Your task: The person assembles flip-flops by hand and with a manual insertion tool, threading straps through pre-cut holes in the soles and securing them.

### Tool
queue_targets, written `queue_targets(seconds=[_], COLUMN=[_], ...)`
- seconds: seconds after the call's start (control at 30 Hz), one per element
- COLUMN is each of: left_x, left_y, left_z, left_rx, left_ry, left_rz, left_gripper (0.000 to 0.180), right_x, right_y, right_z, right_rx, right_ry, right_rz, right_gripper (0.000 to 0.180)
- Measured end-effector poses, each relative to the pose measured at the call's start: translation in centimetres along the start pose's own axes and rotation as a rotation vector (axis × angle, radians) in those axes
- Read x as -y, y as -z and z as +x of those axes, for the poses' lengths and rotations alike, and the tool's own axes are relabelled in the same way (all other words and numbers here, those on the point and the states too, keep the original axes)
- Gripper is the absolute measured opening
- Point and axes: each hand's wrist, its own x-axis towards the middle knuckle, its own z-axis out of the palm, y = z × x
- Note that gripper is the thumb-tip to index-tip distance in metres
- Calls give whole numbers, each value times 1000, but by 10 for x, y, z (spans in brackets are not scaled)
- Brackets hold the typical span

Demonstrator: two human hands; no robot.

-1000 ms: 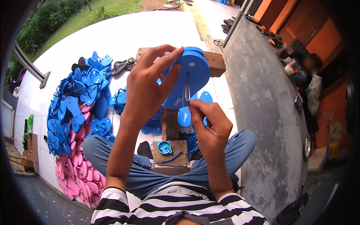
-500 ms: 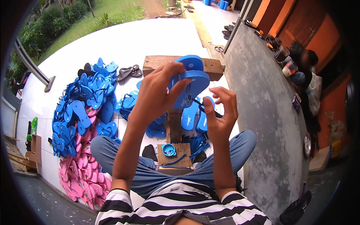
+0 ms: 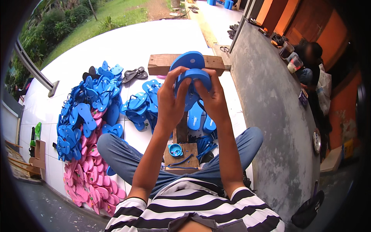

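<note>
Both hands, my left hand (image 3: 172, 98) and right hand (image 3: 212, 96), are clamped on the blue sandal sole (image 3: 192, 73) above the wooden block (image 3: 181, 152). Step in hand: seating the strap, I judge. Next calls for firm thumb pressure.

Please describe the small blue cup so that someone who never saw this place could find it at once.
Start from the person's blue-jeaned lap. Between the knees stands a wooden block, and the small blue cup sits at its left corner. It alone is round and hollow; a blue strap lies beside it, flat blue sandals behind.
</note>
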Motion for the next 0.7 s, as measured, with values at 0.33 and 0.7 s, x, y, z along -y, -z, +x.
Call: queue_targets(seconds=[0.33, 0.7], left_x=[-40, -18], left_y=[22, 45], left_z=[-82, -108], left_rx=[-68, -60], left_ry=[-271, 254], left_rz=[149, -99], left_gripper=[18, 30], right_x=[27, 19], right_y=[-10, -16], right_z=[-90, -143], right_rx=[-54, 89], right_ry=[239, -154], right_rz=[-214, -372], right_gripper=[43, 53])
